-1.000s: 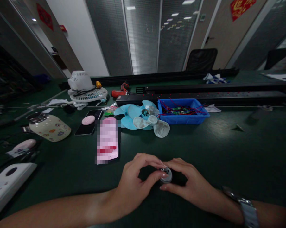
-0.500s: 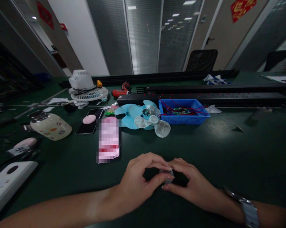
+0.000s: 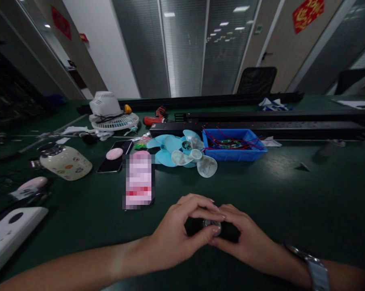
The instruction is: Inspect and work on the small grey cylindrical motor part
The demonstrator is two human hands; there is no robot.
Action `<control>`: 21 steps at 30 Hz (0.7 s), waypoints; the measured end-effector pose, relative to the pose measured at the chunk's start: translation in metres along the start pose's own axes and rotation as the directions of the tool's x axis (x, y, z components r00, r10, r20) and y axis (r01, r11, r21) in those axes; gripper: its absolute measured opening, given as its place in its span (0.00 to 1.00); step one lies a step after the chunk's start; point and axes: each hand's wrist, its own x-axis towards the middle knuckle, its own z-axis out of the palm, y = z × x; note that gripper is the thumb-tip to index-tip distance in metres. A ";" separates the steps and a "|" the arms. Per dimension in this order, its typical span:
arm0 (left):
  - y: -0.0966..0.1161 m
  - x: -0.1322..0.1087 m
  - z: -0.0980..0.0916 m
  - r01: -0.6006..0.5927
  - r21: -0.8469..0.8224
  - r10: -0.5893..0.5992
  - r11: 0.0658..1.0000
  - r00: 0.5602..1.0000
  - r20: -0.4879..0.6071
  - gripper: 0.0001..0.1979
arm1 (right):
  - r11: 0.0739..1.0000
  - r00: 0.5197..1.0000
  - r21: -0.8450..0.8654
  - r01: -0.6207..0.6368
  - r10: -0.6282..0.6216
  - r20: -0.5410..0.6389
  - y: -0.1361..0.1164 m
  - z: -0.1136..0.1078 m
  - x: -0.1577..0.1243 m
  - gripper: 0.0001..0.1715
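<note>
Near the front of the green table, a small round grey metallic piece [image 3: 213,227] is pinched between my two hands, partly covered by fingers. My left hand [image 3: 186,228] has its thumb on the near side of the piece and its fingers arched over the top. From the other side, my right hand [image 3: 241,230] closes on it with thumb and fingertips; a watch [image 3: 315,266] is on that wrist. Farther back lie blue and translucent fan blades [image 3: 185,151], overlapping in a pile. The piece's exact kind is too small and too covered to make out.
A blue bin [image 3: 235,151] with wires and green boards stands beside the blades. Leftward are a pink blurred item [image 3: 139,178], a phone [image 3: 111,163], a cream flask [image 3: 68,161] and a white box [image 3: 12,238]. Behind are a white fan [image 3: 109,113], a red drill [image 3: 155,119] and black rails [image 3: 279,129].
My left fingers have shifted over the top of the grey piece toward my right hand, and my right thumb has come closer in. The view has tilted slightly.
</note>
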 end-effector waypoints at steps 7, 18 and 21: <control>0.012 0.004 -0.009 0.100 -0.077 -0.085 0.992 0.979 0.186 0.15 | 1.000 0.999 -0.014 -0.016 0.017 0.041 0.001 -0.002 -0.001 0.19; 0.009 0.003 -0.007 0.075 0.010 -0.075 0.997 0.997 0.003 0.08 | 1.000 0.997 -0.004 0.005 -0.005 0.072 0.001 -0.007 0.001 0.18; 0.008 0.003 -0.002 0.094 -0.001 -0.094 0.996 0.993 -0.076 0.04 | 1.000 0.994 0.009 0.026 -0.026 0.107 0.001 -0.010 0.003 0.18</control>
